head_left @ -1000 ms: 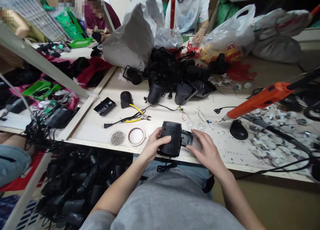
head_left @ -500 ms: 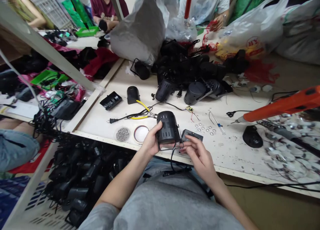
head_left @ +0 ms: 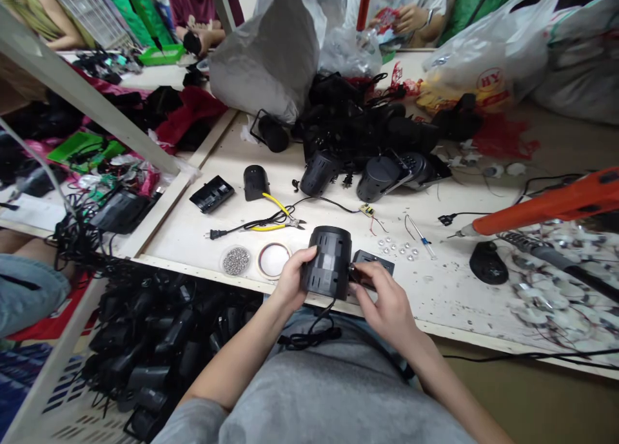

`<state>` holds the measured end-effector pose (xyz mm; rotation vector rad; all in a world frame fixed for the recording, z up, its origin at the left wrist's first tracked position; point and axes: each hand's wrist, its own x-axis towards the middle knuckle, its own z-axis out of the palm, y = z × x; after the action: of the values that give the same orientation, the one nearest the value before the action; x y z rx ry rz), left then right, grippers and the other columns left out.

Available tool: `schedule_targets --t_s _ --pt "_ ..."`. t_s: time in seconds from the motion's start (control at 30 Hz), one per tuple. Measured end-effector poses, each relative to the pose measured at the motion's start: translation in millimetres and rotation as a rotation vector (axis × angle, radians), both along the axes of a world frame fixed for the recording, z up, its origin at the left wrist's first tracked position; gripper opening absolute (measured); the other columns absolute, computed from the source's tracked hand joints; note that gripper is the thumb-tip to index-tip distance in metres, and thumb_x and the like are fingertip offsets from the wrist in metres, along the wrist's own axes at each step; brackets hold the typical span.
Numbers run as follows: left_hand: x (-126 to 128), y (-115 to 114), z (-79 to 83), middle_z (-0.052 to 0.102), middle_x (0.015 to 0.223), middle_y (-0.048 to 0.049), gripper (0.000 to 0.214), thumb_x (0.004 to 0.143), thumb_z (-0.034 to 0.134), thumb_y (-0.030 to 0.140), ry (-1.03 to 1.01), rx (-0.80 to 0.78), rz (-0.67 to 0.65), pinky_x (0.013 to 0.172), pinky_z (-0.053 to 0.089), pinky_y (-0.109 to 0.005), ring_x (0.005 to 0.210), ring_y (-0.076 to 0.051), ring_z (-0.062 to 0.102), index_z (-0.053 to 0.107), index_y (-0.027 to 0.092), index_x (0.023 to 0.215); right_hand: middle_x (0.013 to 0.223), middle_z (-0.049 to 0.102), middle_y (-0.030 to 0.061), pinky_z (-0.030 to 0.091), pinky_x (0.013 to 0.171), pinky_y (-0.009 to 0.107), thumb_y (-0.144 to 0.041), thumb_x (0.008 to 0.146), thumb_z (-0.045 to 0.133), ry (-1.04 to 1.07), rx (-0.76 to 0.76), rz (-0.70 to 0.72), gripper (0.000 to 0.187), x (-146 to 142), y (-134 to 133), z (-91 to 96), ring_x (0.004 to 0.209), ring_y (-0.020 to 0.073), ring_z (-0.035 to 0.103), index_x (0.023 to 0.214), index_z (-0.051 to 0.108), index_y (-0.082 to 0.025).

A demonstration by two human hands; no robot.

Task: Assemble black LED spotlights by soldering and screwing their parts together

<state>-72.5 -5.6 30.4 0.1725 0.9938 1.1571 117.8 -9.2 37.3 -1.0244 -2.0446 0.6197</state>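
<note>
Both my hands are at the table's front edge around a black slotted cylindrical housing (head_left: 329, 262). My left hand (head_left: 293, 279) grips it from the left side. My right hand (head_left: 387, 308) reaches its right side, with the fingertips pinching a small dark part (head_left: 358, 275) too small to name. A black cord (head_left: 309, 338) hangs from the housing down over my lap. Just right of the housing, a flat black panel (head_left: 373, 262) lies on the table, close to my right fingers.
On the pale workbench (head_left: 184, 238) lie yellow-handled wire cutters (head_left: 275, 212), a plug cord, a tape roll (head_left: 273, 260), screws (head_left: 236, 261), clear lenses (head_left: 396, 247) and an orange soldering iron (head_left: 546, 205). Black housings are heaped behind (head_left: 367, 131) and below left (head_left: 159, 347). Co-workers sit beyond.
The housing has turned in my hands and now stands more upright. My right hand has closed in on its right side, and the cord has dropped toward my lap. The view has shifted slightly.
</note>
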Motion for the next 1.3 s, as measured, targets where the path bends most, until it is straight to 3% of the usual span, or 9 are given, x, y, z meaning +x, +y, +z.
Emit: schedule_targets --t_s 0.27,0.43,0.6,0.77,0.97,1.07,1.17,1.23,1.3 --pt "-22 -26 5.6 0.078 0.092 -0.0138 0.059 0.064 0.082 0.056 -0.247 -0.071 -0.283 0.082 0.057 -0.042 0.091 -0.033 0.073 0.074 0.012 0.102 0.117 0.060 0.0116 0.062 0.082 0.036 0.001 0.089 0.047 -0.028 0.297 0.068 0.044 -3 13 -1.5 0.107 0.0223 0.065 0.122 0.062 -0.025" --pt "-20 -31 4.3 0.077 0.088 -0.0096 0.054 0.063 0.088 0.045 -0.109 0.015 -0.151 0.074 0.056 -0.033 0.079 -0.026 0.072 0.073 0.015 0.105 0.106 0.067 0.0091 0.066 0.077 0.035 -0.012 0.091 0.058 0.133 0.062 -0.068 0.030 -8 26 -1.7 0.091 0.0194 0.072 0.119 0.059 -0.022" --pt "-17 -26 -1.6 0.077 0.084 -0.0103 0.048 0.064 0.088 0.043 -0.073 0.012 -0.109 0.068 0.054 -0.028 0.072 -0.021 0.070 0.074 0.010 0.097 0.087 0.074 0.0016 0.063 0.068 0.030 -0.017 0.092 0.055 0.084 -0.141 -0.089 0.015 -12 33 -1.3 0.070 0.0151 0.071 0.098 0.067 -0.023" --pt "-13 -18 -6.2 0.077 0.092 -0.0157 0.053 0.084 0.068 0.054 -0.276 -0.057 -0.204 0.078 0.060 -0.045 0.082 -0.032 0.075 0.069 0.009 0.113 0.093 0.074 0.0037 0.061 0.070 0.031 -0.020 0.094 0.053 0.072 -0.163 -0.088 0.024 -11 31 2.6 0.075 0.0168 0.071 0.112 0.069 -0.023" --pt "-8 -13 -12.5 0.076 0.102 -0.0180 0.069 0.081 0.063 0.069 -0.389 -0.032 -0.363 0.064 0.060 -0.040 0.074 -0.031 0.075 0.069 0.010 0.116 0.106 0.072 0.0041 0.061 0.081 0.033 -0.015 0.099 0.048 0.011 0.029 -0.032 0.036 -7 31 12.1 0.094 0.0185 0.072 0.127 0.064 -0.029" --pt "-5 -13 -12.4 0.076 0.099 -0.0197 0.066 0.084 0.062 0.067 -0.384 -0.044 -0.340 0.065 0.059 -0.037 0.079 -0.030 0.075 0.070 0.007 0.112 0.112 0.066 0.0067 0.061 0.080 0.039 -0.015 0.096 0.055 0.072 0.152 -0.211 0.035 8 35 18.0 0.093 0.0213 0.070 0.128 0.063 -0.030" --pt "-5 -14 -12.8 0.077 0.092 -0.0203 0.058 0.088 0.061 0.059 -0.337 -0.075 -0.246 0.066 0.058 -0.031 0.084 -0.028 0.075 0.071 0.005 0.108 0.120 0.059 0.0108 0.061 0.081 0.046 -0.017 0.092 0.064 0.287 0.378 -0.602 0.038 35 44 27.5 0.103 0.0279 0.066 0.128 0.061 -0.028" --pt "-5 -13 -14.2 0.077 0.088 -0.0180 0.051 0.090 0.062 0.053 -0.319 -0.118 -0.193 0.067 0.057 -0.030 0.081 -0.026 0.075 0.071 0.006 0.107 0.130 0.056 0.0119 0.058 0.093 0.052 -0.020 0.090 0.068 0.365 0.463 -0.799 0.045 59 54 34.1 0.118 0.0327 0.061 0.133 0.056 -0.029" --pt "-5 -12 -15.6 0.077 0.088 -0.0156 0.045 0.091 0.061 0.049 -0.317 -0.154 -0.178 0.070 0.059 -0.032 0.076 -0.025 0.075 0.071 0.008 0.107 0.143 0.049 0.0116 0.048 0.109 0.057 -0.026 0.090 0.070 0.321 0.412 -0.856 0.057 83 68 38.0 0.134 0.0356 0.050 0.142 0.046 -0.029"
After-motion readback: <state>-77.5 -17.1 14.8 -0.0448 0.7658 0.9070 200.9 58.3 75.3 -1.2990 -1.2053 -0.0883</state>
